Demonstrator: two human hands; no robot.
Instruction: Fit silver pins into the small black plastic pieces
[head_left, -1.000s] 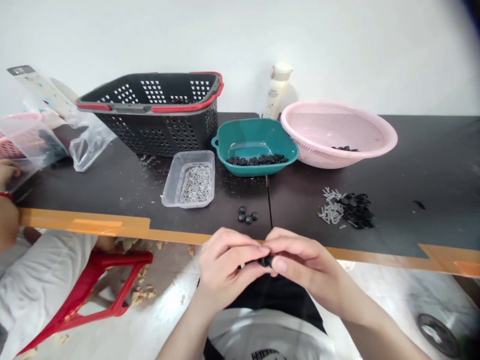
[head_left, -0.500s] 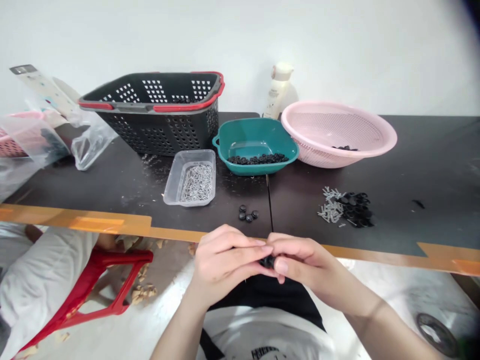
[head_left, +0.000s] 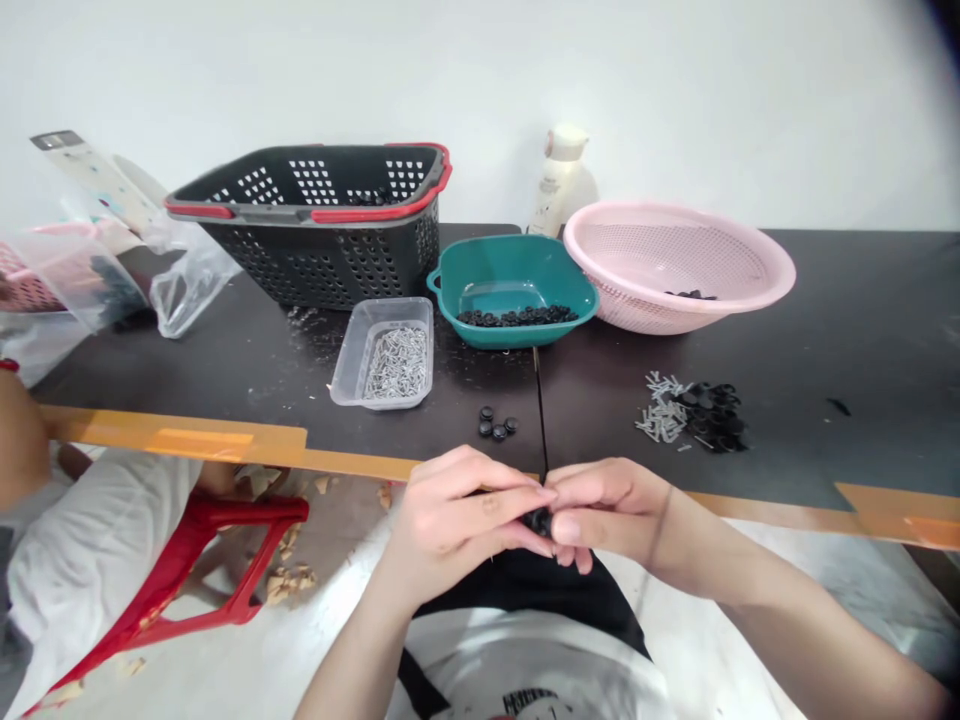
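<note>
Over my lap, just off the table's front edge, my left hand (head_left: pixel 472 515) is closed around a small black part (head_left: pixel 537 520). My right hand (head_left: pixel 611 510) pinches at the same black part from the other side, its fingertips touching my left fingers. The part is mostly covered by fingers, so its shape is unclear. Several round black pieces (head_left: pixel 498 424) lie on the table beyond my left hand. Farther right, a pile of silver pins (head_left: pixel 662 410) touches a pile of black parts (head_left: pixel 716 415).
A clear tray (head_left: pixel 397 360) holds silver pins. Behind stand a black basket (head_left: pixel 322 255), a teal basin (head_left: pixel 517 265), a pink colander (head_left: pixel 675 250) and a white bottle (head_left: pixel 559 180). At left, a person sits on a red stool (head_left: pixel 247 540).
My right wrist and forearm have risen slightly, while both hands remain together on the black part. At the far left, the other person's arm has come into view.
</note>
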